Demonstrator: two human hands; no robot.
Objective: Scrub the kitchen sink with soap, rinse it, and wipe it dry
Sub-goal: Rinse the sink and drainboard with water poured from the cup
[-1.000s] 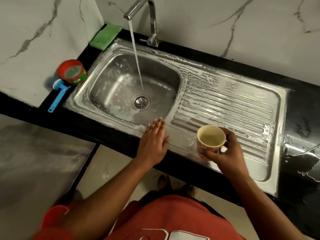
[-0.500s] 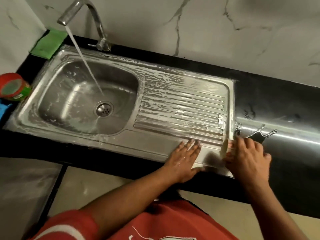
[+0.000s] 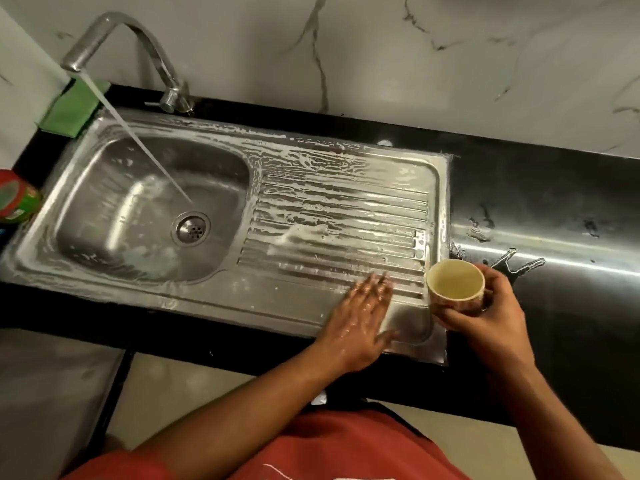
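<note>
Both hands were at the drainboard end of the sudsy sink (image 3: 263, 306), set into the black worktop (image 3: 554, 188). Left hand (image 3: 360, 320) lay flat on the wet steel, fingers straight and close together. Right hand (image 3: 488, 320) had its fingers curled round a small cream cup (image 3: 455, 287), upright, at the sink's right edge. Tap (image 3: 104, 26) was running into the basin.

Left hand (image 3: 360, 320) lies flat with straight, wet fingers (image 3: 369, 291); right hand (image 3: 488, 323) curls around a cup (image 3: 454, 284).
</note>
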